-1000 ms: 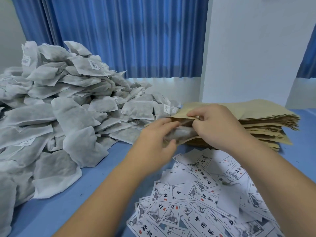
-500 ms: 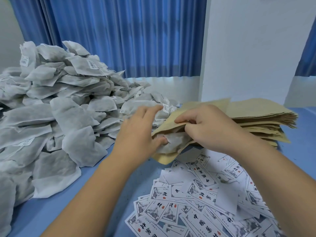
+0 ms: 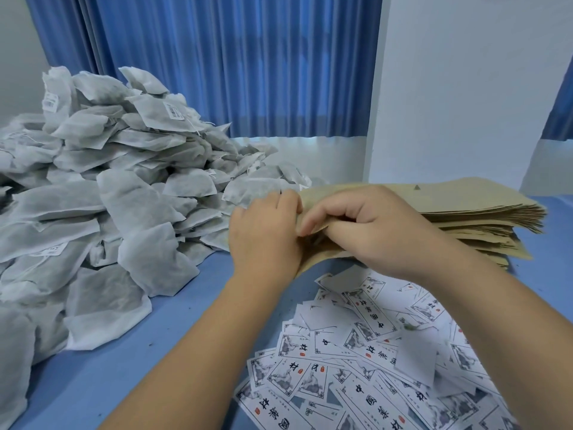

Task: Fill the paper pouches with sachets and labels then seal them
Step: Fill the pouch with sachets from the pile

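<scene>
A tan paper pouch (image 3: 313,261) lies at the near-left end of the pouch stack (image 3: 465,203). My left hand (image 3: 265,235) holds the pouch's left edge, fingers curled over its top flap. My right hand (image 3: 369,231) grips the pouch from the right, fingertips tucked at its mouth. The two hands touch at the opening. No sachet shows between them; the pouch's inside is hidden. A big heap of grey-white sachets (image 3: 124,193) fills the left side. Printed white labels (image 3: 366,355) lie scattered in front, under my right forearm.
The blue tabletop (image 3: 173,346) shows between the sachet heap and the labels. A white wall corner (image 3: 449,103) stands behind the pouch stack, and blue curtains (image 3: 232,66) hang at the back.
The sachet seen at the pouch mouth has gone out of sight inside. My left hand has moved right against the pouch, and both hands have closed over its opening.
</scene>
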The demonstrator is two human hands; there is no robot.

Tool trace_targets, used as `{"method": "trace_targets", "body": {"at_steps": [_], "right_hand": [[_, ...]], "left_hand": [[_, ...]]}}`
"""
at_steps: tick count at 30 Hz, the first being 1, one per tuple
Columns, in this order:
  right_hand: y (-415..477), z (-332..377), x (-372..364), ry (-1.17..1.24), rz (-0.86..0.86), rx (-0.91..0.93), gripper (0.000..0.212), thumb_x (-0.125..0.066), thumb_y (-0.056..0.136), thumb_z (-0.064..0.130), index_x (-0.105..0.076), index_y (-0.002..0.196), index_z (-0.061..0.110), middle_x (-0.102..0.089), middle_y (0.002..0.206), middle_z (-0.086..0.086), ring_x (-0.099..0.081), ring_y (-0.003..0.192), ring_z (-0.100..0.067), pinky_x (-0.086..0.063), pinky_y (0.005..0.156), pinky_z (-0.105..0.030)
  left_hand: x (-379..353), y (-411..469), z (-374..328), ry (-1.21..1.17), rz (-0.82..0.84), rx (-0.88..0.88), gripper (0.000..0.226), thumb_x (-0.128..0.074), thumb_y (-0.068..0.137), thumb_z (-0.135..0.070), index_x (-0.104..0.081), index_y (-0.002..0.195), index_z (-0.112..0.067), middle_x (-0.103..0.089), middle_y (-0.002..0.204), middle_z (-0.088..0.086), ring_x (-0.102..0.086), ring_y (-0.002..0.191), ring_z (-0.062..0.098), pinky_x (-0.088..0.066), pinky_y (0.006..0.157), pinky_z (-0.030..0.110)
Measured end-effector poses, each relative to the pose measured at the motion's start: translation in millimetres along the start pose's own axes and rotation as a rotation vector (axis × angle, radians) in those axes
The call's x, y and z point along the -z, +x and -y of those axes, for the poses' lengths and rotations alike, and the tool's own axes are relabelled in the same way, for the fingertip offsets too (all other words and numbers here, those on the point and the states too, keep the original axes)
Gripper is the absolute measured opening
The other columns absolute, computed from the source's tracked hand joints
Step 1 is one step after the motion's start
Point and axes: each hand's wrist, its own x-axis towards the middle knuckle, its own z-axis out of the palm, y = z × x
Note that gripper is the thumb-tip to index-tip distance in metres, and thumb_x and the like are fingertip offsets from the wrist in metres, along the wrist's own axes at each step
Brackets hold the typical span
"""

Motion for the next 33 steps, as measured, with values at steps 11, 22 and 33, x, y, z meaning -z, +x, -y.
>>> {"method": "trace_targets", "body": {"at_steps": [11, 22, 33], "right_hand": [[-0.4, -3.3, 1.4, -0.242, -0.015, 0.074, 0.048, -0.048, 0.076, -0.002, -0.070, 0.097, 0.035, -0.040, 0.052, 0.008, -0.039, 0.053, -0.009, -0.032, 0.051, -0.019], [1.4, -24.5, -3.0, -0.467, -0.193, -0.093, 0.049, -0.051, 0.081, 0.013, -0.056, 0.123, 0.036, -0.040, 0.065, 0.014, -0.048, 0.078, -0.019, -0.046, 0.075, -0.037], [0.4, -31.2, -3.6, -0.487, -0.195, -0.125, 0.041, -0.053, 0.081, 0.011, -0.063, 0.114, 0.035, -0.042, 0.060, 0.014, -0.049, 0.071, -0.017, -0.039, 0.064, -0.031]], "left_hand": [[-3.5, -6.4, 12.1, -0.134, 0.110, -0.042, 0.019, -0.065, 0.075, -0.019, -0.053, 0.090, -0.018, -0.057, 0.075, -0.002, -0.052, 0.063, 0.027, -0.029, 0.057, 0.032], [10.3, -10.7, 38.1, -0.529, 0.376, 0.133, 0.071, -0.057, 0.075, -0.068, -0.042, 0.133, -0.030, -0.051, 0.109, -0.009, -0.053, 0.102, 0.016, -0.044, 0.087, 0.041], [27.6, -16.1, 114.5, 0.117, 0.594, 0.637, 0.050, -0.061, 0.083, -0.017, -0.044, 0.129, -0.016, -0.032, 0.128, 0.014, -0.047, 0.113, 0.037, -0.043, 0.093, 0.043]]}}
